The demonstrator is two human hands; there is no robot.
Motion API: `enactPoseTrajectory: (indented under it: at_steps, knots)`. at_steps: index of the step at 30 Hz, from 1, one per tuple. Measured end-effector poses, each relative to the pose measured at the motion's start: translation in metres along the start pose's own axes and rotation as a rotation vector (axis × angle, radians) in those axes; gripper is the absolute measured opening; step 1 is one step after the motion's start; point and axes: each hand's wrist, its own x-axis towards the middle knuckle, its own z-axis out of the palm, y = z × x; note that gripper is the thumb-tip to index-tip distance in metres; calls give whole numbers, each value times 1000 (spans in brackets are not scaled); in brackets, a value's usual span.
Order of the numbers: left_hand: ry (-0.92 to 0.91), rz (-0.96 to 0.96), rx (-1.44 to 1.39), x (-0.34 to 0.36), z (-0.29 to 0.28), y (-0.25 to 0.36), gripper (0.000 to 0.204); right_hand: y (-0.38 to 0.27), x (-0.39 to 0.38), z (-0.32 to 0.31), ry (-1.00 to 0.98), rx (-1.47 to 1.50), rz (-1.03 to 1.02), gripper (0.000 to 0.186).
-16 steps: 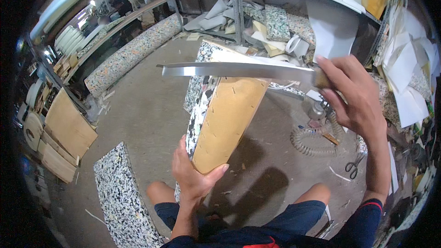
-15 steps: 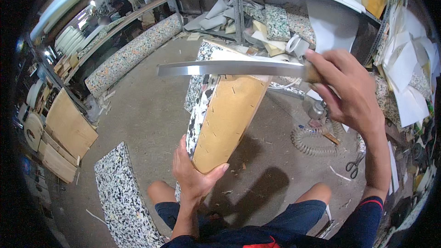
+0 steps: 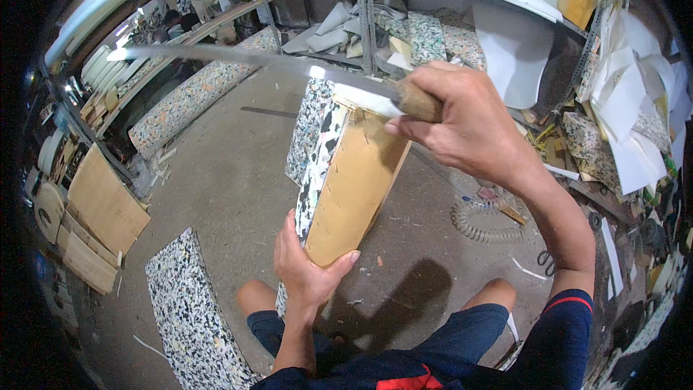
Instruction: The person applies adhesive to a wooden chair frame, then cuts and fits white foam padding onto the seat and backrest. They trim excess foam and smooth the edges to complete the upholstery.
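Observation:
My right hand (image 3: 469, 119) is closed around the wooden handle of a long knife (image 3: 346, 78). Its blade points to the far left, over the top end of a stapled tan panel (image 3: 361, 188); whether it touches cannot be told. Black-and-white speckled foam (image 3: 317, 173) runs along the panel's left side, and a white layer (image 3: 364, 99) shows at its upper end. My left hand (image 3: 309, 271) grips the panel's lower end, thumb across the tan face and fingers along the foam side. The panel stands tilted between my knees.
A speckled foam slab (image 3: 189, 303) lies on the floor at left. Foam rolls (image 3: 202, 94) and wooden boards (image 3: 108, 198) line the left side. Right of me are a coiled hose (image 3: 480, 224), scissors (image 3: 547, 263) and heaped foam offcuts (image 3: 621, 152). Metal shelving (image 3: 364, 14) stands behind.
My right hand has moved left and nearer the panel, carrying the knife. The blade now reaches farther left and slants up that way. My left hand keeps its hold.

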Motion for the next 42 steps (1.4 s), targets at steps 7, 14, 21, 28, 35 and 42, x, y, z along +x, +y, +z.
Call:
enactPoseTrajectory:
  at_steps: [7,14,21,28,35,42]
  knots:
    - [13,28,9,4,1,0,108,-3,24,3,-76,-113,-82,14]
    - [23,12,-18,1,5,-2,108,39,51,-25,335,-134,-14,20]
    - [-14,-71,-227,-14,0,-24,108,204,-41,-35,271,-85,567,36]
    - [194,-153,-261,-106,-29,-96,116,295,-141,59,163,222,985,35]
    - [354,-417,202,-218,-38,-140,71,287,-138,233,123,970,1132,48]
    - [488,-414,314,-284,-64,-221,52,204,-92,316,7,1479,814,61]
